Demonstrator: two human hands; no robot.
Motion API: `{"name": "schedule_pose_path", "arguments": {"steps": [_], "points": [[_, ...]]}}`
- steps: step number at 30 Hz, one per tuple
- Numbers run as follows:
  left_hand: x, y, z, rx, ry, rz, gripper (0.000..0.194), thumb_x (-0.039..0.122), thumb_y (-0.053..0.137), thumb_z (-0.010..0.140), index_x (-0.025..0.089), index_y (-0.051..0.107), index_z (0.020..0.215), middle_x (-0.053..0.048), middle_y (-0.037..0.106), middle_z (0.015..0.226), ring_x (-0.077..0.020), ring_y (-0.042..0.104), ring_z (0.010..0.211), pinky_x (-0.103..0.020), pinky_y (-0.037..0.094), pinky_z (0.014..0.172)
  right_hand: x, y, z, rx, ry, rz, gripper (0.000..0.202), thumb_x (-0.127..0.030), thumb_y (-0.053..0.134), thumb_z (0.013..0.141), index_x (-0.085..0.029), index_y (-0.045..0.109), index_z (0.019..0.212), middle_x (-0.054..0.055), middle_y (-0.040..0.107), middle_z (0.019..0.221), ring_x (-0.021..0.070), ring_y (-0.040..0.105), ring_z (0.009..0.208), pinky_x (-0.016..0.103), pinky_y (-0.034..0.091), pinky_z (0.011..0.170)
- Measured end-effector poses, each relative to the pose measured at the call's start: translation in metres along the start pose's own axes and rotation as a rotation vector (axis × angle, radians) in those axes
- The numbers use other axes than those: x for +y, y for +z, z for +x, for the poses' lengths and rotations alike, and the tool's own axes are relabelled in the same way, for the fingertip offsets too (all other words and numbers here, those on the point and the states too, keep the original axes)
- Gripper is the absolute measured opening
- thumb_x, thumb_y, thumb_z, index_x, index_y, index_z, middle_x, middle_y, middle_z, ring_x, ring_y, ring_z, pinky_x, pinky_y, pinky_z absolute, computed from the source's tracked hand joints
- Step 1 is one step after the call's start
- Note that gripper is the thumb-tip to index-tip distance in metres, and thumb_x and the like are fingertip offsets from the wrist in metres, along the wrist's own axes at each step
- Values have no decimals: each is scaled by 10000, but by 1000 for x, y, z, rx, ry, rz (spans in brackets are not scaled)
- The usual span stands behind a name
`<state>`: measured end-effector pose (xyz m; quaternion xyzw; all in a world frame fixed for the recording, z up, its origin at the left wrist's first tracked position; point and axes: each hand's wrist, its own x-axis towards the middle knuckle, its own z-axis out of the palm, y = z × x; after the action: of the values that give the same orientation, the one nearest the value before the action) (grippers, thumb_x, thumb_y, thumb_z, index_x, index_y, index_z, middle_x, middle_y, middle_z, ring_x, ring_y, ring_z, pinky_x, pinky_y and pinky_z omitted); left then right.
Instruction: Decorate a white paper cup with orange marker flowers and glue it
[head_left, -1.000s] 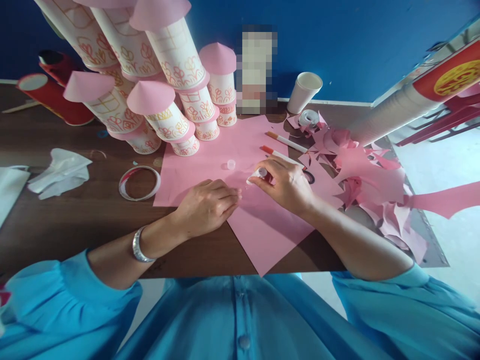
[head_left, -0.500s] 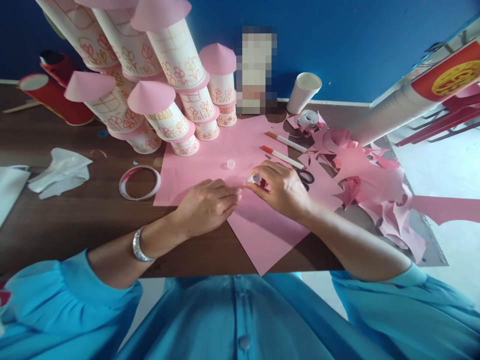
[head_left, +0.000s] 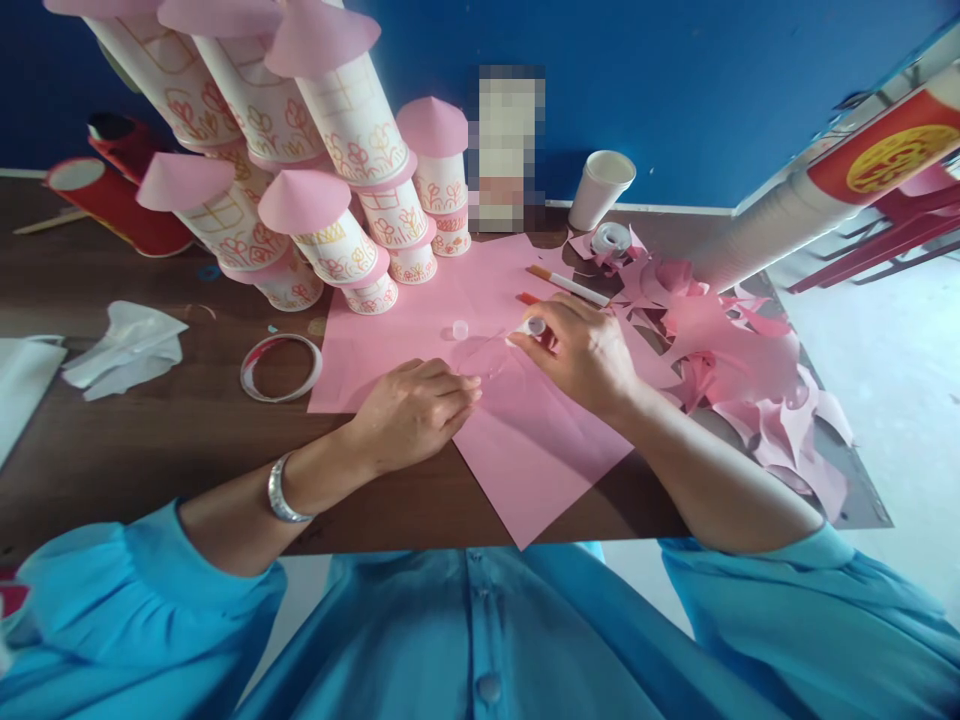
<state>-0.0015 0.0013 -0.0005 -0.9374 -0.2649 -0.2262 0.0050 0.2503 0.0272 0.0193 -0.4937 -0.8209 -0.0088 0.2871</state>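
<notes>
Pale daylight reaches in from the right, bleaching the floor (head_left: 862,340) almost white and laying soft shadows across the pink paper (head_left: 517,480), while the blue wall (head_left: 675,90) stays deeper in tone. Wide-angle distortion stretches the sleeves and leans the paper towers (head_left: 360,120) outward (one upright patch near the wall is pixelated). Fine detail at the fingertips is slightly soft.
</notes>
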Motion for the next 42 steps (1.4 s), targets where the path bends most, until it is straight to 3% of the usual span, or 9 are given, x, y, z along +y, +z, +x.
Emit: {"name": "schedule_pose_path", "arguments": {"steps": [3, 10, 15, 21, 26, 31, 36, 42], "points": [[-1, 1, -1, 0, 5, -16, 181, 211, 589, 1001, 173, 761, 1042, -45, 822, 1097, -216, 752, 932, -371, 596, 786, -3, -8, -1, 96, 25, 43, 152, -341, 681, 971, -204, 656, 911, 29, 696, 849, 160, 604, 699, 288, 457, 666], [-2, 1, -1, -17, 11, 36, 189, 232, 576, 1009, 188, 760, 1001, -34, 822, 1092, -204, 741, 888, -341, 562, 722, -24, 2, -11, -128, -75, 136, 178, -343, 626, 1011, -187, 663, 933, 42, 709, 891, 134, 584, 651, 280, 444, 663], [-1, 0, 0, -9, 16, 27, 181, 221, 576, 1008, 179, 751, 992, -45, 823, 1057, -202, 740, 884, -339, 563, 730, -19, 8, -6, -168, -61, 54, 174, -345, 650, 998, -183, 671, 939, 41, 694, 870, 151, 599, 695, 280, 410, 643], [0, 0, 1, 8, 8, 20, 183, 238, 592, 1009, 170, 757, 971, -55, 828, 1002, -214, 752, 880, -346, 580, 724, -2, 8, 0, -70, -4, 15, 168, -344, 667, 983, -197, 672, 902, 46, 704, 879, 167, 619, 722, 287, 426, 644], [0, 0, 0, 2, 11, -9, 191, 220, 582, 1012, 173, 767, 1009, -52, 827, 1072, -214, 756, 910, -362, 595, 760, -6, 3, -3, 90, 15, 65, 181, -377, 662, 985, -212, 666, 910, 26, 703, 857, 155, 597, 680, 289, 456, 644], [0, -2, 1, -16, 7, 8, 175, 205, 580, 1007, 167, 751, 1016, -58, 822, 1071, -217, 752, 900, -353, 577, 729, -15, 1, -6, -3, -16, 194, 202, -378, 668, 984, -198, 655, 894, 23, 689, 833, 134, 565, 642, 285, 471, 666], [1, -2, 2, -32, -8, 27, 193, 234, 563, 1021, 178, 737, 959, -49, 815, 1050, -196, 730, 853, -335, 547, 715, -10, 2, -7, 25, 94, 316, 201, -373, 742, 931, -208, 647, 867, 1, 663, 797, 126, 548, 639, 265, 451, 643], [1, 0, 1, -48, -24, 35, 231, 230, 540, 1028, 185, 752, 947, -52, 804, 967, -194, 727, 850, -327, 539, 696, -14, 8, -10, -147, -8, 254, 152, -340, 684, 974, -196, 664, 928, 24, 676, 852, 149, 576, 720, 288, 442, 710]]}}
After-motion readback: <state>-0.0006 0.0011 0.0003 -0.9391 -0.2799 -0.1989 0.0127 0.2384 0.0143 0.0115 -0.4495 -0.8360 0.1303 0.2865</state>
